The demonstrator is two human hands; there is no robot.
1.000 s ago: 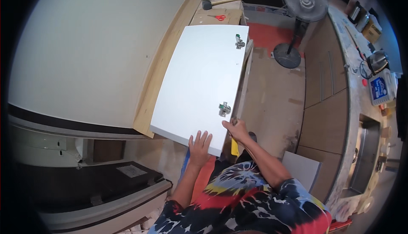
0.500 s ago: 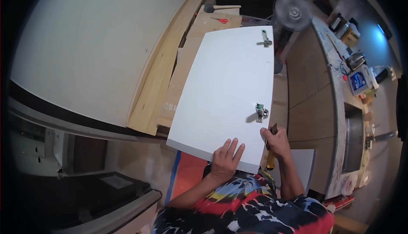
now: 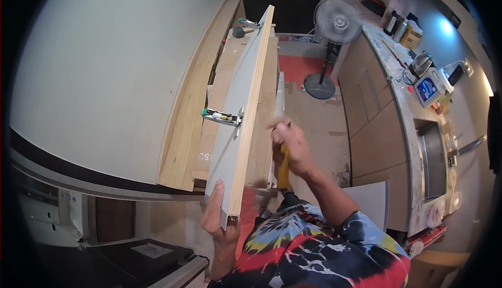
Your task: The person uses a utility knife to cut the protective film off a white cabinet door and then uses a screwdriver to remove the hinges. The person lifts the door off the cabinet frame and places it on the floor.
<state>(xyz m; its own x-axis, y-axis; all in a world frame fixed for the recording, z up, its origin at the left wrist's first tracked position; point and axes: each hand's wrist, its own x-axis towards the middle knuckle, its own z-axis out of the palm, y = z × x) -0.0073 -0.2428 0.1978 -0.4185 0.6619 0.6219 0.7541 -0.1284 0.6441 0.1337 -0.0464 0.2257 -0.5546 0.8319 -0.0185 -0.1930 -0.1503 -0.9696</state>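
I hold a white cabinet door panel [image 3: 230, 131] turned on edge, its pale plywood edge facing up at me. Two metal hinges stick out of its white face: one hinge [image 3: 222, 116] at mid-length, the other hinge [image 3: 251, 24] at the far end. My left hand [image 3: 217, 217] grips the panel's near lower corner. My right hand [image 3: 290, 144] is blurred just right of the panel's edge and closed around a yellow-handled tool [image 3: 284, 168].
Long wooden boards [image 3: 185, 126] lean along the white wall on the left. A mallet [image 3: 238, 30] lies on a brown board beyond the panel. A standing fan [image 3: 337, 24] and a red mat [image 3: 298, 65] are ahead. A counter with a sink [image 3: 436, 157] runs along the right. A grey panel [image 3: 374, 201] lies by my right side.
The panel has swung from lying flat, white face toward me, to standing on edge. My left hand slid to its near corner. My right hand left the panel's edge and moved right.
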